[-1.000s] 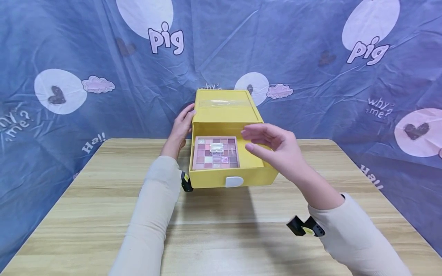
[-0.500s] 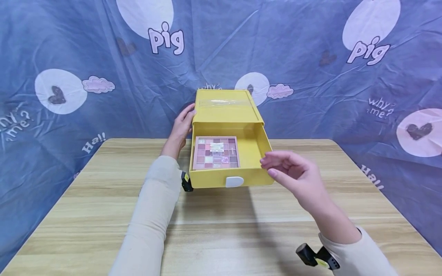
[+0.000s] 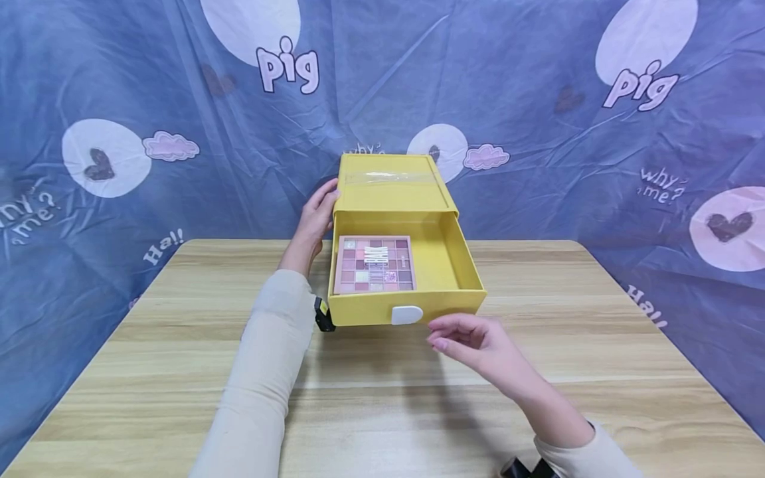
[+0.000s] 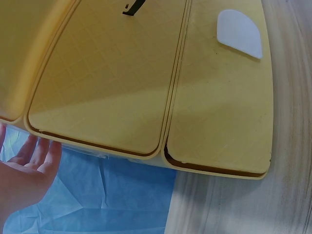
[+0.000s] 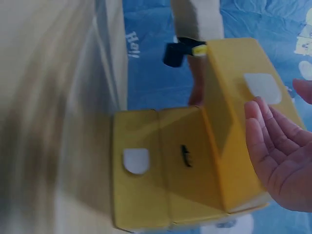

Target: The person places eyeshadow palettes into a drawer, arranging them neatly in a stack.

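Observation:
A yellow drawer cabinet (image 3: 394,189) stands on the table, its top drawer (image 3: 361,311) pulled out. Inside that drawer, at the left, lies a pink eyeshadow palette (image 3: 375,264) with a grid of shades. My left hand (image 3: 313,222) rests against the cabinet's left side; in the left wrist view its fingers (image 4: 51,153) touch the side edge. Just below the drawer's front, right of its white handle (image 3: 407,315), hovers my right hand (image 3: 481,348), fingers loosely bent and holding nothing. The right wrist view shows the palm (image 5: 292,165) near that front.
Two lower drawers are shut: the middle one has a black hook-like piece (image 5: 185,156), the bottom one a white handle (image 5: 136,161). Clear tape (image 3: 388,177) crosses the cabinet top. The wooden table (image 3: 197,332) ends against a blue printed cloth (image 3: 538,166).
My right hand has moved from over the drawer's right part, out past its front right corner, then down and left below the front. The left hand, cabinet and palette have not moved.

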Demonstrator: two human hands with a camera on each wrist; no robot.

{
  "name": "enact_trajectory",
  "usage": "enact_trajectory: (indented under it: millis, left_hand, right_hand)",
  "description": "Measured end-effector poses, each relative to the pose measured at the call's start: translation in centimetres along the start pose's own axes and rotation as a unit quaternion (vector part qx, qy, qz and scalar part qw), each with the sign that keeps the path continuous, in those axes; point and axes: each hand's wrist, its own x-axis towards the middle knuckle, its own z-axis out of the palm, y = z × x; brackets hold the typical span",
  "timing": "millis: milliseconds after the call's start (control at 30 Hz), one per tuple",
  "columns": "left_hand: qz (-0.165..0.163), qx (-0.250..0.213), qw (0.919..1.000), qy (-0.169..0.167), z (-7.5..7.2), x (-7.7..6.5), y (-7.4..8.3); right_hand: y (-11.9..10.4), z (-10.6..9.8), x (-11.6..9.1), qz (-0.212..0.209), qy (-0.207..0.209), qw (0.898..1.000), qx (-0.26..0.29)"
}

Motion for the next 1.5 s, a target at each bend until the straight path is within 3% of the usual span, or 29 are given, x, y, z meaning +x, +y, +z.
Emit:
enact_trajectory:
  millis: [233, 400, 700, 933, 1033, 1167, 1267, 1367, 1433, 1500]
  left_hand:
    - [-0.002, 0.000, 1.0000, 0.005, 0.0, 0.0, 0.1]
    - [-0.003, 0.004, 1.0000, 0.005, 0.1, -0.2, 0.2]
    - [0.000, 0.003, 1.0000, 0.006, -0.1, -0.1, 0.1]
    - [-0.004, -0.004, 1.0000, 0.006, 0.1, -0.2, 0.2]
    - [-0.004, 0.001, 1.0000, 0.005, 0.1, -0.2, 0.2]
    - [-0.003, 0.004, 1.0000, 0.003, 0.1, -0.2, 0.1]
    - [-0.003, 0.004, 1.0000, 0.003, 0.0, -0.1, 0.1]
    - [-0.005, 0.009, 0.9999, 0.004, 0.0, -0.1, 0.1]
    - [-0.006, 0.008, 0.9999, 0.005, 0.0, -0.1, 0.2]
    - [-0.008, 0.009, 0.9999, 0.005, 0.0, -0.1, 0.2]
  right_hand:
    - [1.5, 2.1, 1.1, 0.046, -0.018, 0.997, 0.051]
    - [1.9, 3.5, 1.8, 0.030, -0.009, 0.996, 0.079]
    - [2.1, 4.8, 2.5, 0.016, 0.043, 0.992, 0.121]
    - [14.7, 4.2, 4.4, -0.016, 0.098, 0.971, 0.217]
    - [14.6, 4.4, 4.4, -0.030, 0.111, 0.970, 0.215]
    - [10.9, 4.8, 3.9, -0.081, 0.096, 0.972, 0.197]
    - [6.5, 5.4, 3.5, -0.079, 0.110, 0.973, 0.188]
    - [5.2, 5.8, 3.8, -0.060, 0.133, 0.972, 0.186]
    - [6.6, 5.6, 4.3, -0.058, 0.136, 0.971, 0.187]
    - [9.8, 5.2, 5.2, -0.069, 0.136, 0.970, 0.191]
